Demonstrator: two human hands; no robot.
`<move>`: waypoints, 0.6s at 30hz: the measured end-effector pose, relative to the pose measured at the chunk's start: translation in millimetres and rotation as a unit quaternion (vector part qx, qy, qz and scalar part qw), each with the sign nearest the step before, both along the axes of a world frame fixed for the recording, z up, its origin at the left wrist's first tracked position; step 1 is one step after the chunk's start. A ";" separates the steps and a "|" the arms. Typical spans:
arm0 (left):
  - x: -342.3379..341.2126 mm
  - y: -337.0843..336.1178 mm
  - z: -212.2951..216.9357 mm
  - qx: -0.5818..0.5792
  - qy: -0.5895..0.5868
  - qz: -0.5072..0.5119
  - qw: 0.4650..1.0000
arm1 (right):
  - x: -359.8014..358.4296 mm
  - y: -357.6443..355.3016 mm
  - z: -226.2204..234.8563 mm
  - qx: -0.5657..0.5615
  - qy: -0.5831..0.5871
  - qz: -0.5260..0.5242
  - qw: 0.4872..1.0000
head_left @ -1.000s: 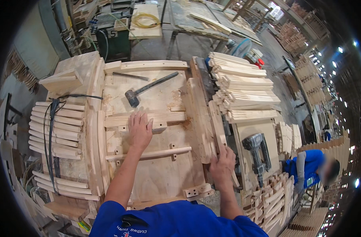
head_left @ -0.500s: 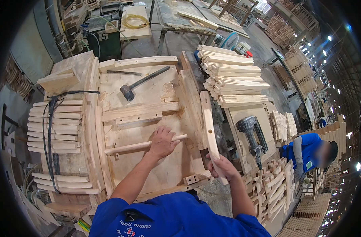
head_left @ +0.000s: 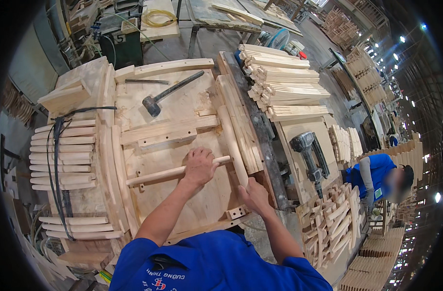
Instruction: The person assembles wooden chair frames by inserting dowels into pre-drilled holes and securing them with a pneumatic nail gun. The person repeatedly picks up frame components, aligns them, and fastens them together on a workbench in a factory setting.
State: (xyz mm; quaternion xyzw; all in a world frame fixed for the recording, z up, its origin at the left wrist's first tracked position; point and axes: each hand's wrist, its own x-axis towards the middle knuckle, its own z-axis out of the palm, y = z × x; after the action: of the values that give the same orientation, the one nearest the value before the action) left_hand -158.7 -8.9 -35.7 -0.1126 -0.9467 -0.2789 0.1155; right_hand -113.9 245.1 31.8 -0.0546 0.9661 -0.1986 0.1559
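Observation:
My left hand [head_left: 200, 167] is wrapped over a slim wooden rail [head_left: 156, 176] that lies crosswise on the wooden jig board [head_left: 173, 213]. The rail's left end meets a long wooden piece [head_left: 120, 169] at the jig's left side. In my right hand [head_left: 255, 195] is the near end of a curved wooden bar [head_left: 232, 145], which lies lengthwise inside the jig's right edge. The rail's right end reaches up to this bar; whether the two are joined, I cannot tell. Beyond my hands, a black mallet [head_left: 152, 105] and a thin dark metal bar [head_left: 147, 81] rest on the board.
Strapped curved slats [head_left: 61, 157] lie at the left. Stacked wooden pieces [head_left: 289, 87], a nail gun [head_left: 309, 157] and a heap of short wooden parts [head_left: 330, 228] are at the right. A person in blue [head_left: 377, 177] stands beyond that heap.
My right hand has brought the curved bar leftward from the jig's outer right side into the jig, against the rail's end. My left hand stays on the rail. The view has shifted slightly.

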 end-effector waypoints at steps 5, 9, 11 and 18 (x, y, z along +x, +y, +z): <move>-1.0 -1.7 -1.3 0.022 0.020 0.002 1.000 | -5.1 -9.5 -15.3 -0.015 0.005 0.006 1.000; 0.4 -2.4 -3.0 0.025 0.023 0.004 0.999 | -5.3 -11.6 -20.3 -0.038 0.010 0.008 0.999; -0.1 -1.3 -3.4 0.025 0.026 0.008 0.999 | -5.6 -9.5 -23.4 -0.039 0.015 0.016 0.999; 1.6 1.0 -2.0 0.021 0.013 0.022 0.999 | -5.8 -7.6 -31.0 -0.032 0.041 0.038 0.998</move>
State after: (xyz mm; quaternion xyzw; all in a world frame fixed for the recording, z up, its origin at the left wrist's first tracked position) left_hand -157.1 -7.9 -37.7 -0.0927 -0.9413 -0.2947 0.1359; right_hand -119.7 237.5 0.7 -0.1046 0.9621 -0.2208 0.1215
